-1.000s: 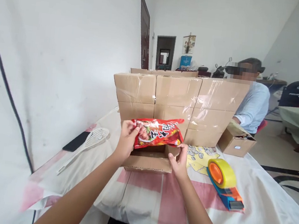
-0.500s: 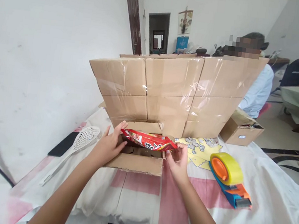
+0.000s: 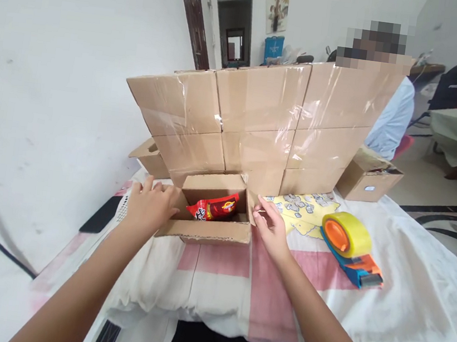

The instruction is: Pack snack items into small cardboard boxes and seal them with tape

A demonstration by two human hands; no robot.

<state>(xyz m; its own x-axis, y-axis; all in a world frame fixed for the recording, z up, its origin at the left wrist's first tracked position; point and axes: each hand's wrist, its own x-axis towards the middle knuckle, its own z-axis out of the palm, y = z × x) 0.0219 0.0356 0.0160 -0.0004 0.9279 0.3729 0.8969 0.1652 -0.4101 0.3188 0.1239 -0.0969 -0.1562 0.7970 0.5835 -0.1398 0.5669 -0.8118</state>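
A small open cardboard box [image 3: 216, 232] sits before me with its flaps folded outward. Inside it lies a red snack-like packet [image 3: 219, 206] with white lettering, tilted up toward the right. My left hand [image 3: 152, 203] is at the box's left side, fingers apart and thumb near the rim; it hides the left flap. On the other side, my right hand [image 3: 271, 227] pinches the right flap between thumb and fingers. Neither hand touches the packet.
Behind the box stands a wall of taped cartons [image 3: 256, 118]. A tape dispenser [image 3: 347, 245] lies to the right, and a carton [image 3: 368, 178] stands beyond it. A black phone-like slab [image 3: 100, 215] and a partly hidden white slotted spoon [image 3: 121, 210] are left. A person [image 3: 391, 116] sits behind the cartons.
The red packet has left both hands and now lies in the box. My left hand has moved left to the box's side; my right hand has taken the right flap. The view has shifted slightly.
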